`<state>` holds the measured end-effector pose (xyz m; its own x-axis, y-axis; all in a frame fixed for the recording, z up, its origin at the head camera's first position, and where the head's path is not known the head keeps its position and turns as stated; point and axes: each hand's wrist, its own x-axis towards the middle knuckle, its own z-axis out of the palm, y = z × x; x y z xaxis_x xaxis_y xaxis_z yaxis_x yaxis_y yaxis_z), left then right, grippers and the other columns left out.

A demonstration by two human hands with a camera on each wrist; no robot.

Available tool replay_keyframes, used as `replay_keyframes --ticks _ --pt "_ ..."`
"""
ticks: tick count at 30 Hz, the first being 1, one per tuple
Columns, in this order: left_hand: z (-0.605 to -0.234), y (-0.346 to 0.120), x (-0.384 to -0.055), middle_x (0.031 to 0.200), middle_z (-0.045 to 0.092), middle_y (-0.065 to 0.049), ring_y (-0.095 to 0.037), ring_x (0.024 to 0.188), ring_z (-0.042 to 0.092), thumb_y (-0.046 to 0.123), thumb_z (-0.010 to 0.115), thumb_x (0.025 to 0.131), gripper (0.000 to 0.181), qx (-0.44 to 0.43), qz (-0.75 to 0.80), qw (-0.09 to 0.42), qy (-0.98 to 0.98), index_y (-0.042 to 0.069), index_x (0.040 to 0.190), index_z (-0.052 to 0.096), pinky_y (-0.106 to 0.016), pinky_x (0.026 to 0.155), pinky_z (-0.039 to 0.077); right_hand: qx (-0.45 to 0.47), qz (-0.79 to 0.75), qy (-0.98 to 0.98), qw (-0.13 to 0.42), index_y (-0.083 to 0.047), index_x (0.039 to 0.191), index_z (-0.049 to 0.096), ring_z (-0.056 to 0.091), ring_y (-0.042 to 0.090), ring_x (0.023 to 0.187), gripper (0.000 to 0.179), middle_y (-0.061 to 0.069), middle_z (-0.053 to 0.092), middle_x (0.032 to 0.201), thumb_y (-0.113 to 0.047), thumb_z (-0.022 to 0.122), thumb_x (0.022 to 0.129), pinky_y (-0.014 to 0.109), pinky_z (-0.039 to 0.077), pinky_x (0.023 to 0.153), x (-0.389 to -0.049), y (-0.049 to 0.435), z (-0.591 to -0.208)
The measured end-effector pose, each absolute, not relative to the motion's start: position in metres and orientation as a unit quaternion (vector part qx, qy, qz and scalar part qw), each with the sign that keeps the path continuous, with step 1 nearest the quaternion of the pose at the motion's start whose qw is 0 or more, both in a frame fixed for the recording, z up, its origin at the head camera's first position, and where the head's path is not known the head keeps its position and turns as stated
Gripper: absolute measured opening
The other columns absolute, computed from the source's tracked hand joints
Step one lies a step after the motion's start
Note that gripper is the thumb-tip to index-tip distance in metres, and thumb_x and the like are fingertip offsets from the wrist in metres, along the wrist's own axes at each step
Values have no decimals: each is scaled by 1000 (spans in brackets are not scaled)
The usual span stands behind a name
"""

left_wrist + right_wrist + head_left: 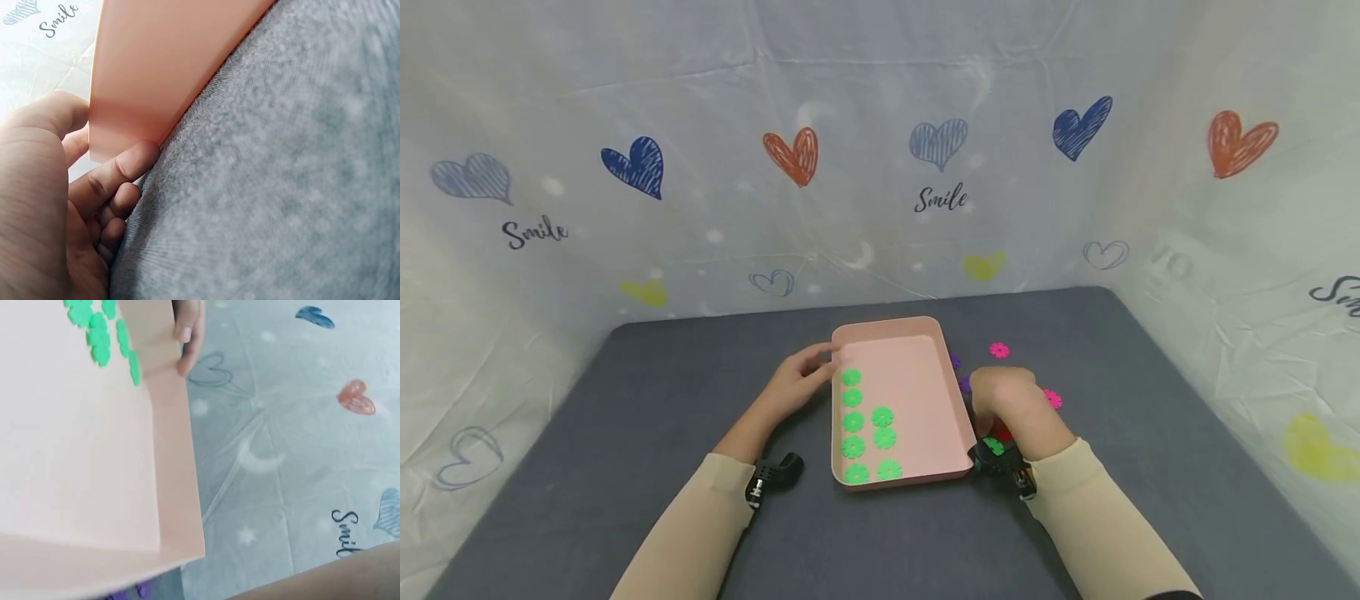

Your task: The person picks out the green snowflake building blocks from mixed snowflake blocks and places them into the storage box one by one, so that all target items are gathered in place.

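My left hand [800, 385] holds the left wall of a shallow pink tray [902, 337], thumb and fingers at its rim. The left wrist view shows one fingertip against the tray's outer wall [169, 56], close over the cloth. In the tray, green flower-shaped discs [852, 422] lie in a full column along the left side and a shorter one beside it. My right hand [1011, 404] is just right of the tray, bent down over loose discs, a red one [1002, 431] and a green one [993, 446]. I cannot tell whether its fingertips pinch one.
Pink discs [999, 350] lie beyond and right of my right hand. Purple discs [965, 384] sit against the tray's right side. Dark grey cloth [865, 542] covers the table. A pale curtain [865, 83] with printed hearts stands behind and at both sides.
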<state>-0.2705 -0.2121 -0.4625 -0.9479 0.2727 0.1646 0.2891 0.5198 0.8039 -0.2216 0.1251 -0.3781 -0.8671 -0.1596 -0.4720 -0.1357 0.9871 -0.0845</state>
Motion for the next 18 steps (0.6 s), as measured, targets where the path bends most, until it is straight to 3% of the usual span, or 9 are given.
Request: replay_keyframes --ticks 8,14,18 --pt "-461 -210 -272 104 73 -9 -22 81 60 30 63 105 44 -159 -463 14 -872 15 145 59 -39 72 45 -78 -24 957 280 -7 102 67 60 26 88 38 6 63 97 -23 92 77 59 48 90 -222 129 -378" --pt "-457 -209 -269 108 72 -13 -23 77 58 29 62 105 45 -160 -470 1 -868 14 148 56 -39 67 45 -53 -72 970 228 -8 86 69 56 22 70 30 4 61 78 -31 88 83 48 50 74 -230 139 -384" --pt "-458 -210 -268 104 71 -11 -24 72 56 30 62 106 45 -157 -471 -2 -868 15 148 56 -38 65 44 -54 -97 973 205 -10 80 70 54 20 69 29 2 61 76 -32 89 81 46 49 69 -234 142 -386"
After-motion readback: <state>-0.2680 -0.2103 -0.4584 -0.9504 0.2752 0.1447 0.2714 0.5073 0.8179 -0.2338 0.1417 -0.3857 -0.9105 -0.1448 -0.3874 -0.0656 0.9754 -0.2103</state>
